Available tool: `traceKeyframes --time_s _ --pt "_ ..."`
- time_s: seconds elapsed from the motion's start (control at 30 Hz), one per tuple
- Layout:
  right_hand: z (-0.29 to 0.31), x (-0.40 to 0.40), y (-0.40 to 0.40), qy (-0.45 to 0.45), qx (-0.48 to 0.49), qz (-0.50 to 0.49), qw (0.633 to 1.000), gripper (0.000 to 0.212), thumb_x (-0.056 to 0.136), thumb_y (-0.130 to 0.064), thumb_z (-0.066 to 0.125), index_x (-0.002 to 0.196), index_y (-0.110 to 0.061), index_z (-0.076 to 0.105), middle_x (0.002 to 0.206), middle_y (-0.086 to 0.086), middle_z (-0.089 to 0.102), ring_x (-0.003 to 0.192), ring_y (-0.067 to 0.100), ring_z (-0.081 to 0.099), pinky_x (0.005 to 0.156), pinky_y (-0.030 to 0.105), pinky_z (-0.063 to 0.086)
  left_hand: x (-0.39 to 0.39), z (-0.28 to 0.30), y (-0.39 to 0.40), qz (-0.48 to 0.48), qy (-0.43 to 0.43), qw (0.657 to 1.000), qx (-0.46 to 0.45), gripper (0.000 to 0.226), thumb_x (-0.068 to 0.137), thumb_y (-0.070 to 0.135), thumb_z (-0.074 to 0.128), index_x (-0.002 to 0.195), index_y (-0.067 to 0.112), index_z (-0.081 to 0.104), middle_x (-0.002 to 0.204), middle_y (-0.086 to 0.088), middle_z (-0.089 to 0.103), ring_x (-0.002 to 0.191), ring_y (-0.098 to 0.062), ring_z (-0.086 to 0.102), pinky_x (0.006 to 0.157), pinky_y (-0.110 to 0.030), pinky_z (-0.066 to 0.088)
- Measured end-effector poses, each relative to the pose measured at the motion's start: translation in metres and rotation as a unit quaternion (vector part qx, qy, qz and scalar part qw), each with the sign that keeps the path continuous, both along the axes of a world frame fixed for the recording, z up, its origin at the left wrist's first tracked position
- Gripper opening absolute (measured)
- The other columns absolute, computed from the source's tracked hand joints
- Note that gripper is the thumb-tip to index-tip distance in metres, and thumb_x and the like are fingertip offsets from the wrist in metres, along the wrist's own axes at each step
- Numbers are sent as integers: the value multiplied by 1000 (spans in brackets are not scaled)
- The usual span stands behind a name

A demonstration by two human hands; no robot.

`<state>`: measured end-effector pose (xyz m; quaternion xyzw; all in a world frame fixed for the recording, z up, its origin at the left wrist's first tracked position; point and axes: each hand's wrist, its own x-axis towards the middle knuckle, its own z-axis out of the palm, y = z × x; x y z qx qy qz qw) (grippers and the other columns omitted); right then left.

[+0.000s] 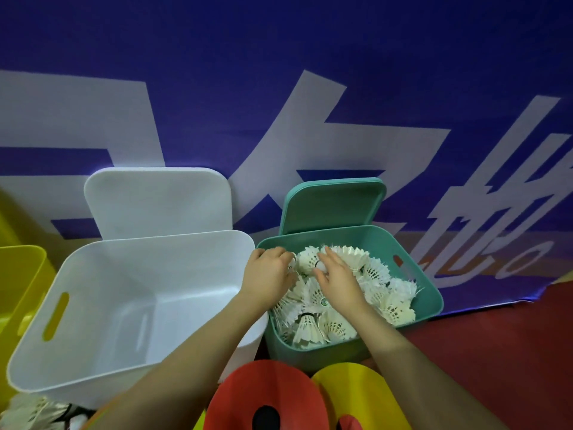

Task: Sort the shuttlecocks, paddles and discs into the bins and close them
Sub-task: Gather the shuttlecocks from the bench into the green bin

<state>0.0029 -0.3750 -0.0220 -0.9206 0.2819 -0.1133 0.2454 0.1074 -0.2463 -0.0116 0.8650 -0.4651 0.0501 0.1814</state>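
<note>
Right of centre, teal bin (432,293) | your left hand (266,274) and right hand (339,279), fingers spread, press the shuttlecocks (378,271) | teal lid (333,206) directly behind.

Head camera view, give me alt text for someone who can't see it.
Both hands, left and right, reach into a teal bin full of white shuttlecocks. An empty white bin stands beside it; red and yellow discs lie nearer.

Orange disc (263,398), yellow bin (18,274) cut by edges.
</note>
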Motion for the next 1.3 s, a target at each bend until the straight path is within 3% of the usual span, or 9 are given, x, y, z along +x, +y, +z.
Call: traceKeyframes --time_s 0.1,0.2,0.4,0.63,0.77,0.93,1.3 --pt "-9 -3 -5 148 -50 53 986 51 101 -42 27 148 -20 25 155 0 25 143 15 18 117 36 6 3 -4 2 -10 -9 996 93 36 93 42 38 113 21 59 121 6 60 124 -16 44 109 -36 14" --pt "-5 -4 -3 189 -57 58 979 51 101 -44 20 149 -25 19 157 -1 17 145 17 11 116 37 -1 1 0 5 -24 -9 991 128 42 96 41 31 125 21 53 131 5 54 134 -20 34 113 -42 4" --pt "21 -19 19 140 -88 25 986 51 101 -42 28 148 -22 24 155 3 25 142 21 21 115 37 14 -17 18 31 -5 31 997 72 50 98 40 33 145 23 30 153 0 28 141 -18 22 114 -39 4" --pt "62 -58 80 69 -118 32 990 45 99 -29 37 142 -20 35 144 2 40 131 22 36 106 35 29 -45 49 98 12 4 1000 -15 46 97 34 38 141 20 38 148 1 37 135 -16 34 111 -31 14" --pt "68 -80 123 32 -137 53 989 41 98 -27 39 139 -24 42 136 2 47 124 22 41 101 34 31 -67 62 146 10 1 1000 -28 56 88 39 28 138 19 44 145 -1 42 131 -19 41 106 -30 22" --pt "66 -112 188 -4 -120 77 990 38 96 -26 43 134 -22 48 127 3 53 119 24 47 98 34 35 -102 63 221 15 -1 999 -46 54 84 38 35 127 13 57 131 -8 56 116 -29 55 96 -40 38" --pt "38 -138 334 -50 -52 164 984 35 94 -23 50 128 -17 56 125 6 58 118 26 51 99 36 39 -160 48 388 102 34 994 -1 56 83 39 35 129 14 55 132 -5 56 119 -27 52 95 -38 36"
